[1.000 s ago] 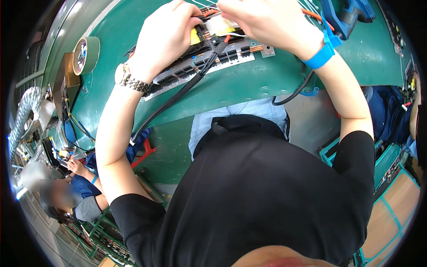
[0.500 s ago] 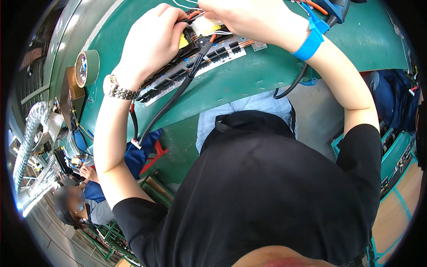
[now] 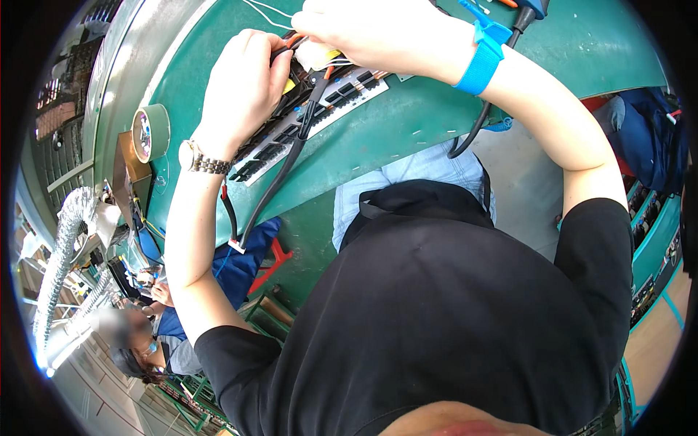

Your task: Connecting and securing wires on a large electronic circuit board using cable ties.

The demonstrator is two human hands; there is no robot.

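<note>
A long electronic assembly point(image 3: 342, 94) with a pale strip and rows of black components lies on the green bench. At its far side my left hand point(image 3: 243, 91) pinches a black cable point(image 3: 279, 51) whose end shows orange. My right hand point(image 3: 385, 33), wearing a blue wrist strap point(image 3: 481, 67), reaches over the assembly with bent fingertips beside that orange end; what they grip is hidden. Yellow tape point(image 3: 289, 86) shows by the left fingertips. A thick black cable point(image 3: 291, 156) runs from the assembly over the bench's near edge, ending at a white connector point(image 3: 236, 246).
A round tub point(image 3: 150, 133) of small parts stands at the left. The wrist strap's cord and a thick black lead point(image 3: 480, 127) are at the right. A co-worker point(image 3: 156, 345) sits at the lower left. A silver flexible duct point(image 3: 62, 251) hangs there.
Both hands have shifted slightly relative to the assembly, and the black cable with its orange end now shows between them. The whole view has turned a little.
</note>
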